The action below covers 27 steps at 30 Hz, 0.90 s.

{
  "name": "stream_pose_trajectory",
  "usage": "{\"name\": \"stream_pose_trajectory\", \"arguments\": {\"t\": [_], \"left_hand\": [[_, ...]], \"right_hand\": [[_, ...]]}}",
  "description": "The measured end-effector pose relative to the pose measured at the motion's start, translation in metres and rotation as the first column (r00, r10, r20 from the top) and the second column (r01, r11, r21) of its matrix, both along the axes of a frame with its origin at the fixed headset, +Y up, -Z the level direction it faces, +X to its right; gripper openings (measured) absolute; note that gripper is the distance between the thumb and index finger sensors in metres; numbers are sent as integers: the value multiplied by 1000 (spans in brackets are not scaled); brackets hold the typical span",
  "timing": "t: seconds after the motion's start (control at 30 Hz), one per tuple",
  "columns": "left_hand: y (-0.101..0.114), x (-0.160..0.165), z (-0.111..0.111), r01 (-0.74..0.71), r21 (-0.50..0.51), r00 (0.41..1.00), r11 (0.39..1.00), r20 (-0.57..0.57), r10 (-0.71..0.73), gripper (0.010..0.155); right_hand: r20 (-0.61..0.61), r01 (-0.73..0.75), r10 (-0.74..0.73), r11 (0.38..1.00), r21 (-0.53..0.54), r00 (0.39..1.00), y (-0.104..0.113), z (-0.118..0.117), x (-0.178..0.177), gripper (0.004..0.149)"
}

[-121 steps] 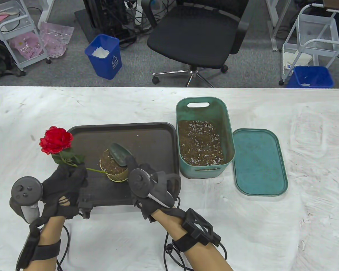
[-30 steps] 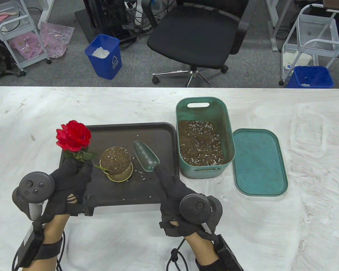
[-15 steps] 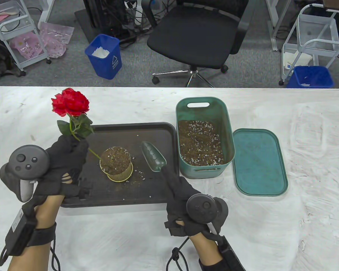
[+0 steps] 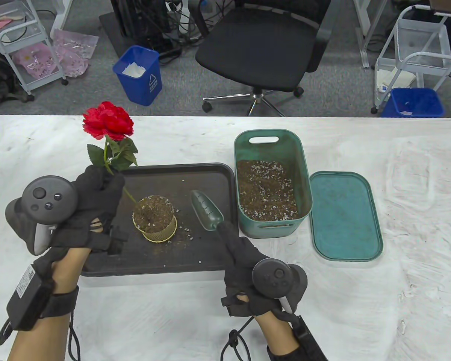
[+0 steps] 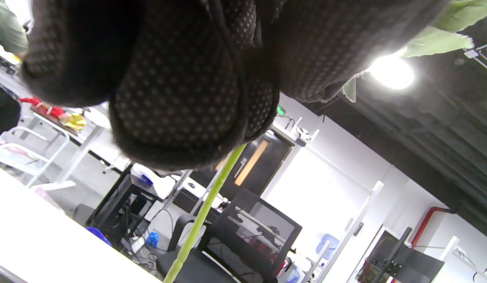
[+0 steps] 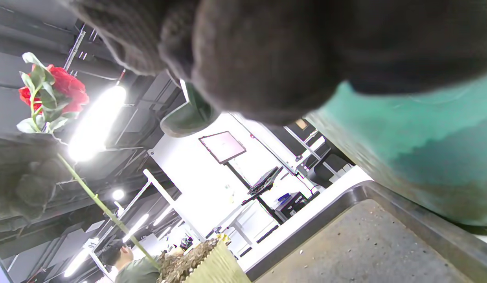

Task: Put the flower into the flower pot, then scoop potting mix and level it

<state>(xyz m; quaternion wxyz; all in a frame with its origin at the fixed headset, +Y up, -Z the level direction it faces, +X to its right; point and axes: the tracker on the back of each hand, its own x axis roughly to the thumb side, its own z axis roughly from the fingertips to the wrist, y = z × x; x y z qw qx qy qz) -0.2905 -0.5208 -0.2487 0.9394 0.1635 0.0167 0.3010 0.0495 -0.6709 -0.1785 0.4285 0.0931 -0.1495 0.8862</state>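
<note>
The left hand (image 4: 96, 205) gripped the flower (image 4: 109, 122) by its green stem, fingers curled round the stem just below the leaves. The flower's long axis ran near upright, tilted slightly: the red bloom pointed up and away from the person, above and beyond the left hand, and the lower end of the stem ran down and to the right of that hand into the flower pot (image 4: 155, 218). In the right wrist view the stem (image 6: 105, 214) met the heaped potting mix in the pot at its lower end. The flower pot stood upright on the dark tray (image 4: 195, 176), between the two hands and just right of the left hand.

The right hand (image 4: 244, 259) held the handle of the green trowel (image 4: 207, 210), fingers closed round it. The trowel's blade pointed away from the person and slightly left, its long axis running from the right hand toward the far side of the tray. The blade lay just right of the flower pot, apart from it; whether it touched the tray cannot be told.

The green bin (image 4: 302, 176) of potting mix stood beyond and right of the right hand, with its lid (image 4: 345, 216) flat on the surface (image 4: 417, 263) further right.
</note>
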Motion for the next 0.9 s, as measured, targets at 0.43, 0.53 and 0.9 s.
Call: {"name": "stream_pose_trajectory", "arguments": {"t": [0.43, 0.53, 0.9], "left_hand": [[-37, 16, -24, 28, -81, 999, 996, 23, -26, 45], [-47, 20, -32, 27, -103, 999, 994, 28, -24, 45], [-66, 14, -48, 10, -178, 1000, 984, 21, -7, 45]], "right_hand": [[-11, -25, 25, 999, -22, 1000, -2, 0, -4, 52], [-18, -39, 39, 999, -22, 999, -3, 1, -7, 52], [-94, -299, 292, 952, -71, 952, 20, -20, -61, 52]]}}
